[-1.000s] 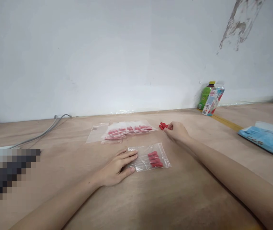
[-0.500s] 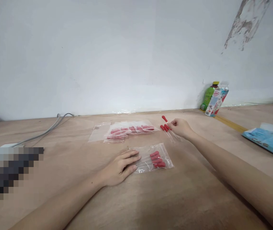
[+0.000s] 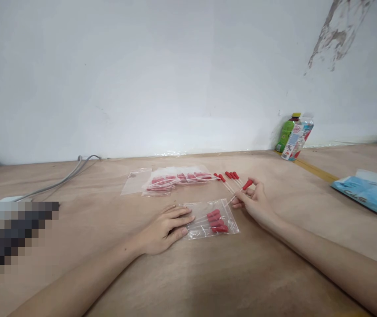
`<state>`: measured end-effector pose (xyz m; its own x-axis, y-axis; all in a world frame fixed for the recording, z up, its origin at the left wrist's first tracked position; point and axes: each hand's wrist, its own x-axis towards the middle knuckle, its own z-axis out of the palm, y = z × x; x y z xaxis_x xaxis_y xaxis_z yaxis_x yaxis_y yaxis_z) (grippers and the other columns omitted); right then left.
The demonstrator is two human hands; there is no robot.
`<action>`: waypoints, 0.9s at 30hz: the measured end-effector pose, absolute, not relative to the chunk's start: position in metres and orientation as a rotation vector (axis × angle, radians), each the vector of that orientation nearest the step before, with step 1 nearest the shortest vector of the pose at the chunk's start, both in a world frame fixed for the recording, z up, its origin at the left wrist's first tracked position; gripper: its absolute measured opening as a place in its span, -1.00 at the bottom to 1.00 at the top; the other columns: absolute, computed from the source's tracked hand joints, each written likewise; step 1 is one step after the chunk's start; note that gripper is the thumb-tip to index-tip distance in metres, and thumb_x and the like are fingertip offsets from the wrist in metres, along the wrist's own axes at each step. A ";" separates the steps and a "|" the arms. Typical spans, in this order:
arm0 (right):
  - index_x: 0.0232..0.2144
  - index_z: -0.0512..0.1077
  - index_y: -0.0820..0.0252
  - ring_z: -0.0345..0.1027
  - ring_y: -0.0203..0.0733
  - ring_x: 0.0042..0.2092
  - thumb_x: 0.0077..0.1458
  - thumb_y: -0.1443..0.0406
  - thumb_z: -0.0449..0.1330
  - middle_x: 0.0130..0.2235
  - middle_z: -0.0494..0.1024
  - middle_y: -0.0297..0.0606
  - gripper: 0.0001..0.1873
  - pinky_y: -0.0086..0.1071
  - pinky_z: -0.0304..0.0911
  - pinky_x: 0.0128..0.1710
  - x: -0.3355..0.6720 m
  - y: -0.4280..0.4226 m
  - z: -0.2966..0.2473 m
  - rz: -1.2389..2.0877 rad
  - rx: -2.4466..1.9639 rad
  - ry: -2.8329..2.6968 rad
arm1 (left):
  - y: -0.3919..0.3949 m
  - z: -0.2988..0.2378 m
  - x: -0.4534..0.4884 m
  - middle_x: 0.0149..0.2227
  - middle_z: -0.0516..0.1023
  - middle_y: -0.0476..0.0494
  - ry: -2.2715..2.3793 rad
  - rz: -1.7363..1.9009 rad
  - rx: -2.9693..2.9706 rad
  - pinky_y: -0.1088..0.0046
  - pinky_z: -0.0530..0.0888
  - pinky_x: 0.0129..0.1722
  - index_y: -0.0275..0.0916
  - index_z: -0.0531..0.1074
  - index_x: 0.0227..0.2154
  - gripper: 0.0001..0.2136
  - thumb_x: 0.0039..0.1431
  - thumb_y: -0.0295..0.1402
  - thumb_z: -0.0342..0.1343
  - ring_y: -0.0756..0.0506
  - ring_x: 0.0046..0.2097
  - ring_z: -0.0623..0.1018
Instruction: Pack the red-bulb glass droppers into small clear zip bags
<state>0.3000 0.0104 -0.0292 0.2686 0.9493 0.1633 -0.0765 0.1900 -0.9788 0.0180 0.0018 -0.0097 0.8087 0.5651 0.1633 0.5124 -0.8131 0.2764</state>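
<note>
- One dropper only, pinched tight between thumb and fingertips of the right hand, red bulb up and far, glass tip angled down-left, just beside the right edge of the near bag
- Half a second back: same hand further off, right up at the loose droppers; now pulled nearer with that single one, the others left lying in a row on the table
- Reads like one picked off the loose lot and brought over to the bag, not in it yet
- Left hand hasn't budged: flat, fingers spread open, gripping nothing, just pressing down the bag's left end, a few red-bulbed droppers already inside
- Far of that, a stack of filled bags, with an empty bag at its left
- Way off right: bottles against the wall, blue pack nearer
</note>
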 end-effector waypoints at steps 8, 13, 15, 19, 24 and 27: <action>-0.24 -0.07 0.05 0.36 -0.30 -0.57 -0.20 0.11 0.24 -0.55 0.38 -0.54 -0.40 -0.38 0.34 -0.54 0.290 0.004 -0.031 1.056 -1.016 -1.048 | 0.001 -0.008 0.019 0.16 0.15 -0.06 0.842 0.351 2.794 0.16 0.04 0.17 -0.07 0.13 0.12 -0.63 0.26 -0.27 -0.16 -0.11 0.19 0.13; -0.25 -0.03 0.05 0.41 -0.27 -0.50 -0.19 0.12 0.24 -0.53 0.39 -0.52 -0.44 -0.34 0.35 -0.45 0.298 0.002 -0.032 1.125 -0.968 -0.998 | 0.000 -0.008 0.019 0.16 0.17 -0.07 0.833 0.368 2.795 0.16 0.03 0.17 -0.07 0.12 0.12 -0.63 0.26 -0.27 -0.17 -0.12 0.18 0.15; -0.26 0.00 0.04 0.42 -0.26 -0.46 -0.16 0.12 0.23 -0.50 0.41 -0.49 -0.49 -0.32 0.34 -0.41 0.301 0.005 -0.034 1.158 -0.943 -0.975 | 0.000 -0.007 0.019 0.16 0.16 -0.07 0.842 0.362 2.792 0.17 0.03 0.17 -0.08 0.11 0.12 -0.63 0.26 -0.26 -0.17 -0.11 0.18 0.14; -0.31 0.12 0.11 0.38 -0.33 -0.45 -0.15 0.13 0.23 -0.43 0.43 -0.41 -0.58 -0.39 0.31 -0.41 0.308 0.006 -0.033 1.214 -1.009 -1.056 | -0.002 -0.006 0.020 0.16 0.17 -0.08 0.845 0.366 2.789 0.17 0.04 0.17 -0.09 0.07 0.14 -0.61 0.26 -0.27 -0.17 -0.11 0.18 0.15; -0.37 0.31 0.24 0.23 -0.46 -0.55 -0.19 0.16 0.27 -0.54 0.40 -0.42 -0.64 -0.56 0.13 -0.57 0.317 0.005 -0.030 1.303 -1.178 -1.437 | -0.003 -0.004 0.020 0.15 0.18 -0.10 0.856 0.362 2.787 0.17 0.06 0.17 -0.13 0.01 0.17 -0.58 0.26 -0.27 -0.16 -0.12 0.17 0.17; -0.37 0.37 0.26 0.18 -0.45 -0.59 -0.23 0.15 0.29 -0.61 0.38 -0.43 -0.62 -0.57 0.03 -0.65 0.317 0.008 -0.029 1.366 -1.243 -1.502 | -0.003 -0.004 0.021 0.15 0.19 -0.11 0.849 0.376 2.787 0.16 0.07 0.16 -0.12 0.01 0.17 -0.58 0.26 -0.27 -0.16 -0.12 0.17 0.17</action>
<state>0.3168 0.0076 -0.0294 -0.2544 0.9636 -0.0817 0.1723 -0.0380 -0.9843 0.0206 -0.0025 -0.0042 0.8022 0.5689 0.1814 0.5171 -0.8138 0.2654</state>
